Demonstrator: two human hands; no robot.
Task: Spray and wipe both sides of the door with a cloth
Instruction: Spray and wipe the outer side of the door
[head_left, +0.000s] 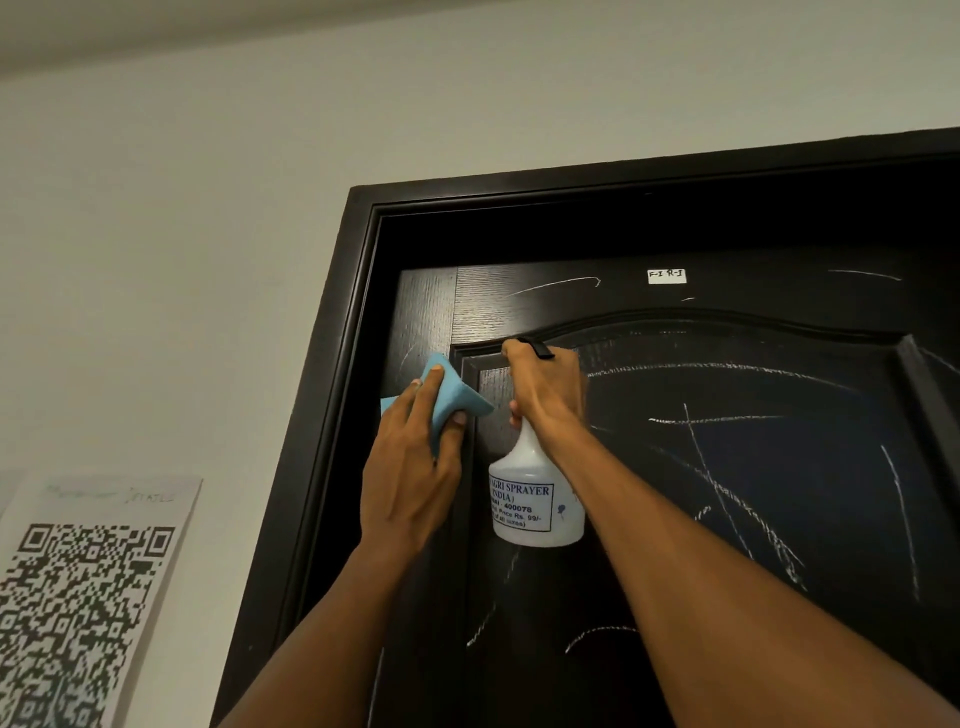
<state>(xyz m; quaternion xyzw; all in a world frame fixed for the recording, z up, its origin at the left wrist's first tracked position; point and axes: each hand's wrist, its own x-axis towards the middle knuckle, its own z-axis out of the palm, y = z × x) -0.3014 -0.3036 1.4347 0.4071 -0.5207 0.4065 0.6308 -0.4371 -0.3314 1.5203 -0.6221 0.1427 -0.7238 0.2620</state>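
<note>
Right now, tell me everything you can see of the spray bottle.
The spray bottle is white, plastic-looking, with a rounded body tapering to a narrow neck and a black trigger head. A printed label reads partly "AGRI SPRAYER". It is upright, held up close to the dark door, gripped at the neck by the right hand. Its fill level cannot be seen.

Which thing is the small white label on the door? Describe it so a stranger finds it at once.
Start at the dark wood-grain door in its black frame. Look along the flat band above the arched panel moulding, to the upper right of the right hand gripping the white plastic spray bottle. The small white rectangular label sits there, the only crisp patch among thin chalky scribbles.
</note>
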